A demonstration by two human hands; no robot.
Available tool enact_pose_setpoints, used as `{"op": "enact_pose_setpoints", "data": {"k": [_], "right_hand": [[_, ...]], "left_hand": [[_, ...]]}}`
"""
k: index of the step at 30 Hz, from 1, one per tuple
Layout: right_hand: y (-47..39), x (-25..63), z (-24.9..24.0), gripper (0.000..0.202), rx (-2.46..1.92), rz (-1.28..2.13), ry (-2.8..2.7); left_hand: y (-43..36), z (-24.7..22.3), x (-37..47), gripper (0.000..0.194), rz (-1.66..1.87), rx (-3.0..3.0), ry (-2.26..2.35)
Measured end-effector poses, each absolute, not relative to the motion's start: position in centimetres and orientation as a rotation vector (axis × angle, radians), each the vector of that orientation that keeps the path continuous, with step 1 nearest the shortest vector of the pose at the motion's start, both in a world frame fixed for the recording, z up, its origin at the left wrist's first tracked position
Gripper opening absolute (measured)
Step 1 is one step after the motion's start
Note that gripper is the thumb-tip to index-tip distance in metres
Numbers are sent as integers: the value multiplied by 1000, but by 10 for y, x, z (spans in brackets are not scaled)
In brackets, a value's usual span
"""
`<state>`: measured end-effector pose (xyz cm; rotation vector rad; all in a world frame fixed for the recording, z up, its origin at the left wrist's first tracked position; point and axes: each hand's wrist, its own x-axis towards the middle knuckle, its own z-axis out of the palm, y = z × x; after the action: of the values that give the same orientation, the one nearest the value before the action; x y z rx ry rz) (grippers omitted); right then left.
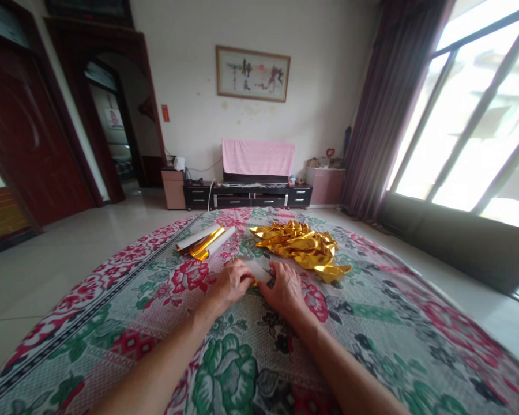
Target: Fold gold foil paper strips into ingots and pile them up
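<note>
A small sheet of paper (256,270), white on the face turned up with a bit of gold at its near edge, lies between my two hands on the cloth. My left hand (233,281) pinches its left side, fingers closed. My right hand (284,285) grips the right side, thumb toward the near edge and fingers bent over it. Just beyond my right hand rests a heap of folded gold foil paper pieces (300,245). Rolled or curled gold-and-white foil sheets (206,241) lie beyond my left hand.
A floral cloth (225,374) covers the rounded table under my hands. Past its far edge stands a low black cabinet (255,199) with a pink cloth (258,155) draped over something on top. A window (471,115) and curtain (376,109) are on the right.
</note>
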<state>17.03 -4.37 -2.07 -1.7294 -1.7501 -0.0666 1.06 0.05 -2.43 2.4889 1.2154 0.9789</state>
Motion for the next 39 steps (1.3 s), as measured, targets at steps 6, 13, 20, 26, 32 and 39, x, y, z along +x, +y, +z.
{"op": "enact_pose_setpoints", "data": {"k": [6,13,20,26,32,39], "right_hand": [[-46,169,-18,39,-1715,-58,-1761],[-45,168,-17,34,-1540,8,-1866],[-48,169,-17,16,-1401,13,-2043],[-47,171,-14,18,-1377,5,-2112],[-47,174,-9,17,-1333,14,-2174],[-46,178,-3,19,-1287,36,-2256]], "left_hand": [[-3,-22,13,17,975,2510,1224],[-2,-22,13,14,963,2501,1233],[-4,-24,12,16,989,2532,1205],[-10,-12,9,14,1158,2579,1207],[10,-11,-18,20,1360,2347,1535],[20,-27,-19,33,1166,2518,1252]]}}
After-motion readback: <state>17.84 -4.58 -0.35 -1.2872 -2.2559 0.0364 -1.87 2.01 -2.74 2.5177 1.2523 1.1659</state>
